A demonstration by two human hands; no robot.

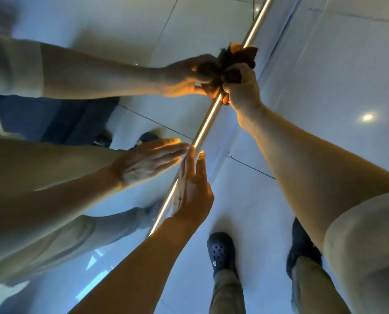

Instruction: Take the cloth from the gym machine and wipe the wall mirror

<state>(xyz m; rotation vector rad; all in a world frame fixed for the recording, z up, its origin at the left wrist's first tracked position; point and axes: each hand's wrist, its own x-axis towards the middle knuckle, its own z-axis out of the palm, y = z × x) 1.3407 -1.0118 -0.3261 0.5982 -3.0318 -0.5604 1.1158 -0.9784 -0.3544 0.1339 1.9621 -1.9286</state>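
Cloth [239, 64] sits farthest off; nearer, the left hand [194, 196] lays straight fingers [190, 162] flat on the wall mirror [80, 23]. Beyond, the right hand [241, 87] clenches the bunched brown cloth against the mirror's lit edge strip [202, 130].

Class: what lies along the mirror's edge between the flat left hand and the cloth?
Head view: only the bare lit edge strip between left hand and cloth.

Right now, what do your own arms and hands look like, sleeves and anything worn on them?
Both forearms are bare. The left hand and right hand wear no gloves, and I see no rings or watch. A short pale beige sleeve covers the right upper arm; the left sleeve is out of view.
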